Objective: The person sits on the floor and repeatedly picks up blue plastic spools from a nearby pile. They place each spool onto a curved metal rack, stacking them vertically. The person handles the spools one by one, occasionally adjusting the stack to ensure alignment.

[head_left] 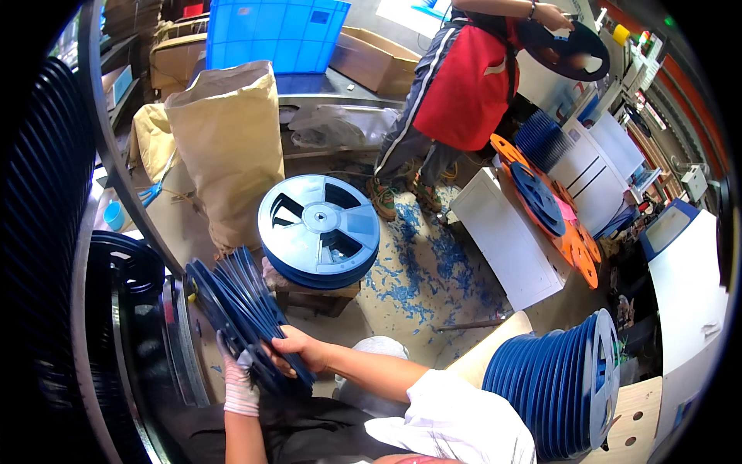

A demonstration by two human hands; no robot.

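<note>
A fanned bundle of thin blue plastic reels (246,298) stands tilted on edge between my hands, low on the left. My left hand (238,379), in a pale glove, grips the bundle's near outer side. From the right my bare right hand (303,349) closes round the near edge of the discs, thumb on top; some fingers are hidden behind them. Just beyond, a flat stack of blue reels (321,218) with a spoked top rests on a low wooden stool (318,298). On my right, a long row of blue reels (545,387) stands on edge.
A metal rack post (127,174) rises close on the left, beside more dark reels (50,232). A paper sack (228,143) stands behind the stool. Ahead, a person in a red apron (471,97) holds a dark reel. Orange discs (572,246) lean by a white box (506,240); blue scraps litter the floor.
</note>
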